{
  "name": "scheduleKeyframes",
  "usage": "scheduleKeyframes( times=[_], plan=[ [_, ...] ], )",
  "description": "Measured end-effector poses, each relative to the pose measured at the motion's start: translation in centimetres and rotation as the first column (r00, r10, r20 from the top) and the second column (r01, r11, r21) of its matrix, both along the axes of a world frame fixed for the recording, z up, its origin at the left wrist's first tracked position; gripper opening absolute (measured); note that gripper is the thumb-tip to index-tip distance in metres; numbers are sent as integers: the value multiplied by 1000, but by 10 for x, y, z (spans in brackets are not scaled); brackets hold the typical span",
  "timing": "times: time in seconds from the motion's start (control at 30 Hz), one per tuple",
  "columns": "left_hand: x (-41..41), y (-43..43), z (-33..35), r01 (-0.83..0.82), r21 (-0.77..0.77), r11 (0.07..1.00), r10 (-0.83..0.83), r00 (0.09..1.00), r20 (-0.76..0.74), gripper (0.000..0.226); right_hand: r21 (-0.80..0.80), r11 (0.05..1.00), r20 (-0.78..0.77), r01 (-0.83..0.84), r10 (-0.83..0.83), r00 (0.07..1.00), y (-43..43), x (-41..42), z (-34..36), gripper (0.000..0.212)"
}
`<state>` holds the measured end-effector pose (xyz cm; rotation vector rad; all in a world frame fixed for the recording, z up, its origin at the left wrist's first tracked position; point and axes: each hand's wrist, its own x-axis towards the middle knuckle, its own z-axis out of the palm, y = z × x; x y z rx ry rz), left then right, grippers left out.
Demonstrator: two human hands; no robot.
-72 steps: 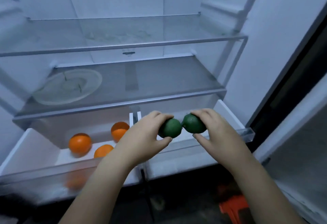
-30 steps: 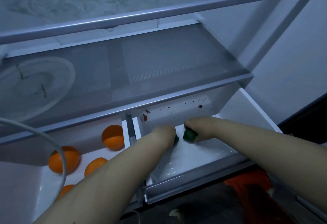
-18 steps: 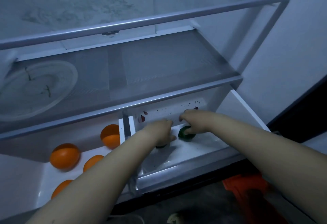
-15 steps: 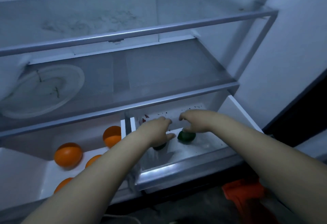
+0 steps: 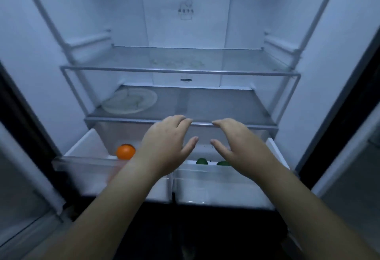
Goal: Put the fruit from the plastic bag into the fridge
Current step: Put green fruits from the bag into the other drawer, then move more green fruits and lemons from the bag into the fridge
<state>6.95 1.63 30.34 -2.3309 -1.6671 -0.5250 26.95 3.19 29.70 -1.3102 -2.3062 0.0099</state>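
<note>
Fridge: one, doors open, with smooth white inner walls in dim bluish light.
Shelves: two, both flat clear glass with pale metal front rails.
Upper shelf: faint smears showed on the glass.
Lower shelf: carried the plate at its left.
Plate: one, round, shallow and pale, marked with thin dark streaks.
Drawers: two, side by side under the lower shelf, both pulled out, with white walls and clear plastic fronts.
Left drawer: held the orange.
Orange: one plainly seen, round and bright, near the drawer's back. A faint orange smudge showed through the drawer front by the left wrist, too blurred to tell what it was.
Right drawer: held the green fruits.
Green fruits: two, round, dark and smooth, with only their tops showing above the drawer front. They lay near each other but apart, the right one partly behind the right wrist.
Left hand: released, fingers loosely spread, grasping nothing, raised above the drawers before the lower shelf's rail.
Right hand: released likewise, grasping nothing, raised over the right drawer.
Thumbs: near each other, not touching.
Sticker: one, on the back wall, its print too small to read.
</note>
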Motion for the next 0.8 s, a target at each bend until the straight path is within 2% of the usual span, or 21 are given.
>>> scheduleKeyframes(
  times=[0.13, 0.27, 0.37, 0.47, 0.63, 0.8],
  plan=[
    [0, -74, -13, -86, 51, 995, 82, 994, 68, 54, 57, 993, -58, -99, 103, 993, -58, -8, -10, 42],
    [-15, -140, -25, -200, 4, 980, 199, 978, 62, 51, 40, 980, -71, -195, 197, 978, -101, -32, -22, 41],
    [-42, -193, -24, -311, -14, 950, 311, 948, 62, 51, -1, 950, -86, -312, 311, 947, -125, -73, -20, 44],
    [-77, -248, -16, -430, -1, 903, 427, 897, 110, 52, 35, 897, -70, -441, 442, 894, -154, -129, -12, 46],
    [-144, -355, -3, -686, 61, 725, 677, 727, 114, 47, 80, 761, -48, -644, 649, 760, -233, -230, 1, 51],
    [-217, -478, -2, -846, 99, 524, 836, 533, 132, 43, 32, 553, -42, -833, 833, 551, -328, -338, 4, 44]
  ],
)
